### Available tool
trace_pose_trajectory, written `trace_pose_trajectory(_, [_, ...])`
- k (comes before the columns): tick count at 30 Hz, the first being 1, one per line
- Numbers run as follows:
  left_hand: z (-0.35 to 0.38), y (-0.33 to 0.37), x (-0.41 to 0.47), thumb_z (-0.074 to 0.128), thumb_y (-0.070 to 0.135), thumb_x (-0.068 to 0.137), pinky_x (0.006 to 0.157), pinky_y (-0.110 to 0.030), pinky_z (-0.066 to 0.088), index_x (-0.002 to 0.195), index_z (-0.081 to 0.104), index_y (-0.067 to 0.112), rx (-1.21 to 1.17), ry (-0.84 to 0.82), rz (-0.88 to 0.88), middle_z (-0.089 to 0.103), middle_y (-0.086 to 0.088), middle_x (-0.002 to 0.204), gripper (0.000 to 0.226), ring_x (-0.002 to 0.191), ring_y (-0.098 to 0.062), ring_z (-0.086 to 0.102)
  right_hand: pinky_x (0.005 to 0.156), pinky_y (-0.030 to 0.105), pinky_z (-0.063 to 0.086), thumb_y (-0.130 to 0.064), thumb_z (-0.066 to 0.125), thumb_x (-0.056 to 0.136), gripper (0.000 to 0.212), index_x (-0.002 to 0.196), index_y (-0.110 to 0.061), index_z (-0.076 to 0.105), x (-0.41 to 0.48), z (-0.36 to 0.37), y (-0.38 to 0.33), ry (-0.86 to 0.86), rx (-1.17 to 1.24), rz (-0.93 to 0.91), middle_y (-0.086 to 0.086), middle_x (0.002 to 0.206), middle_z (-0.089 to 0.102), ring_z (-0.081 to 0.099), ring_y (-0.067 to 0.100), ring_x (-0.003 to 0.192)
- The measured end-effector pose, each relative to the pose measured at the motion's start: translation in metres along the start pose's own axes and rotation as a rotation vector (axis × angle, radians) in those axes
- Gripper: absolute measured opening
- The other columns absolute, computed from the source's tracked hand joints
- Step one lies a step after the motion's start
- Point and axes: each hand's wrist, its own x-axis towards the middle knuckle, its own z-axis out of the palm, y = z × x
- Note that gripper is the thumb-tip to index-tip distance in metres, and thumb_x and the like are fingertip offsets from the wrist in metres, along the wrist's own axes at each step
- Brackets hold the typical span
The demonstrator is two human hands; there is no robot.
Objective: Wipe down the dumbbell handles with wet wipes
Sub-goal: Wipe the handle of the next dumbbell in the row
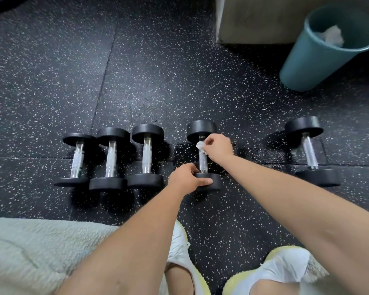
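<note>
**Five dumbbells, one in both grips**

Two white-and-yellow shoes [285, 267] sit nearer than both grips. The left grip [185, 177] curls round the near black head [215, 182] of a chrome-handled dumbbell [203, 160] on the speckled black floor [158, 81]. Just beyond it, the right grip [218, 146] pinches a crumpled white wet wipe [200, 145] against the knurled handle [203, 165], close to the far head. Three like dumbbells [111, 158] lie left of the left grip. A fifth dumbbell [309, 151] lies well apart, right of the right grip. Farther right, a teal plastic bin [311, 60] holds white wads [332, 36].
</note>
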Motion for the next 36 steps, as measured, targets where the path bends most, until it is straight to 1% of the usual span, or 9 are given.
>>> trace_pose_trajectory(6, [-0.007,-0.006,0.003,0.084,0.067,0.070,0.080,-0.034,0.048,0.110,0.062,0.032,-0.018,-0.042,-0.017,0.067,0.012,0.104,0.058,0.099,-0.015,0.063,0.072,0.035,0.055,-0.028,0.074,0.085,0.012,0.078,-0.023,0.065,-0.020,0.001,0.007,-0.183,-0.205,-0.148,-0.003,0.086,0.070,0.066,0.022,0.083])
trace_pose_trajectory(10, [-0.007,-0.009,0.004,0.089,0.062,0.068,0.082,-0.034,0.051,0.109,0.057,0.031,-0.070,-0.040,-0.024,0.066,0.012,0.103,0.060,0.098,-0.015,0.063,0.075,0.032,0.057,-0.017,0.076,0.080,0.007,0.079,-0.024,0.073,-0.028,-0.009,0.017,-0.390,-0.349,-0.175,-0.008,0.086,0.073,0.068,0.015,0.085])
trace_pose_trajectory(16, [-0.006,-0.005,0.003,0.085,0.065,0.072,0.071,-0.034,0.041,0.110,0.054,0.027,0.029,-0.025,-0.012,0.052,0.001,0.115,0.062,0.094,-0.018,0.057,0.071,0.031,0.056,-0.023,0.079,0.079,0.014,0.068,-0.026,0.071,-0.012,-0.014,-0.002,-0.156,-0.123,-0.049,-0.011,0.079,0.071,0.068,0.013,0.081])
trace_pose_trajectory(21, [-0.015,-0.006,0.008,0.084,0.058,0.077,0.074,-0.035,0.047,0.111,0.056,0.022,0.081,-0.078,0.019,0.060,0.003,0.108,0.057,0.095,-0.019,0.059,0.061,0.027,0.045,-0.043,0.081,0.082,0.026,0.068,-0.027,0.065,-0.031,-0.001,0.011,-0.244,-0.197,-0.112,-0.011,0.078,0.069,0.065,0.012,0.075])
trace_pose_trajectory(24, [-0.023,-0.004,0.009,0.085,0.051,0.081,0.080,-0.034,0.049,0.118,0.059,0.019,0.081,-0.135,0.006,0.063,0.002,0.112,0.056,0.099,-0.020,0.059,0.064,0.025,0.049,-0.028,0.083,0.078,0.012,0.071,-0.025,0.074,-0.030,-0.009,0.012,-0.397,-0.288,-0.148,-0.013,0.076,0.070,0.067,0.011,0.077])
trace_pose_trajectory(27, [-0.028,-0.003,0.009,0.082,0.050,0.084,0.081,-0.034,0.047,0.124,0.058,0.017,0.121,-0.176,-0.003,0.062,0.001,0.114,0.057,0.100,-0.020,0.058,0.069,0.029,0.056,-0.023,0.081,0.076,0.007,0.073,-0.024,0.075,-0.024,-0.015,0.002,-0.321,-0.236,-0.136,-0.011,0.077,0.072,0.068,0.012,0.078])
trace_pose_trajectory(30, [-0.029,0.000,0.007,0.080,0.057,0.080,0.074,-0.034,0.046,0.116,0.057,0.018,0.107,-0.203,-0.025,0.063,0.003,0.105,0.058,0.092,-0.017,0.059,0.067,0.031,0.053,-0.036,0.082,0.079,0.020,0.069,-0.027,0.068,-0.022,-0.005,-0.004,-0.179,-0.076,-0.056,-0.011,0.078,0.071,0.066,0.010,0.076])
trace_pose_trajectory(32, [-0.029,0.003,0.005,0.080,0.065,0.075,0.069,-0.033,0.043,0.108,0.054,0.019,0.110,-0.189,-0.014,0.061,0.006,0.097,0.062,0.088,-0.015,0.058,0.062,0.029,0.048,-0.042,0.080,0.082,0.024,0.069,-0.028,0.064,-0.029,0.007,-0.001,-0.145,-0.092,-0.062,-0.012,0.077,0.069,0.064,0.011,0.073])
trace_pose_trajectory(36, [-0.025,-0.001,0.007,0.078,0.068,0.075,0.070,-0.034,0.045,0.105,0.053,0.020,0.151,-0.138,-0.010,0.062,0.006,0.098,0.062,0.091,-0.017,0.060,0.062,0.026,0.044,-0.031,0.080,0.082,0.017,0.071,-0.030,0.067,-0.038,0.008,0.006,-0.296,-0.215,-0.147,-0.013,0.082,0.067,0.064,0.013,0.080])
